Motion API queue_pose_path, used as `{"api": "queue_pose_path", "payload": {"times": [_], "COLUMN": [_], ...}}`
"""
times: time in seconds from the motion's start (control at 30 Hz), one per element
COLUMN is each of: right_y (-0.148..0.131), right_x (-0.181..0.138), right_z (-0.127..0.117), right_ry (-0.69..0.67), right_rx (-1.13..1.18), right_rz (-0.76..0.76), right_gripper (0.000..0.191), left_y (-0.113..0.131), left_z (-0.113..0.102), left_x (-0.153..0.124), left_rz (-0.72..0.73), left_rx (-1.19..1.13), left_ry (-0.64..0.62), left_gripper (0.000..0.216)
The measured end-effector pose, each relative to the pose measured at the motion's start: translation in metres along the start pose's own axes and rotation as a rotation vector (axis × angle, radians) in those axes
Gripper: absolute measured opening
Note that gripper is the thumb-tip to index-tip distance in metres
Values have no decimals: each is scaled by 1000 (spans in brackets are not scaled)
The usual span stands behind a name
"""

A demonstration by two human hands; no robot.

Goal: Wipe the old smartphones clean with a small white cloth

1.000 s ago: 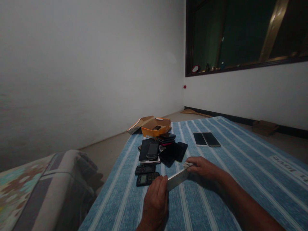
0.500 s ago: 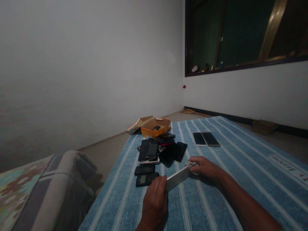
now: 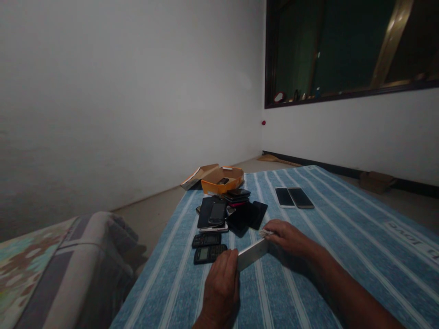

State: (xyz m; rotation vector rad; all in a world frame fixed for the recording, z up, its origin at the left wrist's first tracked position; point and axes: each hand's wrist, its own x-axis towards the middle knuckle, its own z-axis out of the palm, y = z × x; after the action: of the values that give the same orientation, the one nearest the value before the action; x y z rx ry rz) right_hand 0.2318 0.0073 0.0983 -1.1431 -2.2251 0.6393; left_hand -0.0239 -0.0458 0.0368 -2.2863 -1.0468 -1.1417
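Note:
My left hand (image 3: 221, 283) is closed on the near end of a silver phone (image 3: 252, 254), held tilted on its edge above the blue striped mat (image 3: 343, 237). At the phone's far end my right hand (image 3: 286, 236) pinches a small white cloth (image 3: 265, 233) against it. Just beyond lies a pile of dark phones (image 3: 228, 211), with two small keypad phones (image 3: 208, 246) to the left of my left hand.
Two smartphones (image 3: 294, 197) lie side by side further back on the mat. An open orange box (image 3: 221, 180) with a phone inside sits at the mat's far edge. A folded blanket (image 3: 78, 269) lies at the left. White walls and a dark window (image 3: 343, 50) stand behind.
My right hand with the cloth has shifted slightly back and forth at the phone's far end. My left hand has stayed in place.

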Motion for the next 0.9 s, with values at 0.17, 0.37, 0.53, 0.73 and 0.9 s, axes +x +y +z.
{"api": "queue_pose_path", "payload": {"times": [0.17,0.37,0.53,0.73,0.9], "right_y": [-6,-6,-6,-8,-19], "right_x": [-1,0,3,6,7], "right_z": [4,10,21,42,62], "right_ry": [-10,-2,50,143,242], "right_rx": [-57,-80,-144,-290,-404], "right_rz": [16,-29,-82,-151,-269], "right_gripper": [20,21,18,20,19], "left_y": [0,0,1,0,2], "left_z": [1,2,0,1,2], "left_x": [-2,-1,2,2,1], "left_rz": [-7,-14,-18,13,17], "left_rx": [11,-9,-24,2,-18], "left_ry": [1,7,2,22,25], "left_gripper": [32,33,32,32,35]}}
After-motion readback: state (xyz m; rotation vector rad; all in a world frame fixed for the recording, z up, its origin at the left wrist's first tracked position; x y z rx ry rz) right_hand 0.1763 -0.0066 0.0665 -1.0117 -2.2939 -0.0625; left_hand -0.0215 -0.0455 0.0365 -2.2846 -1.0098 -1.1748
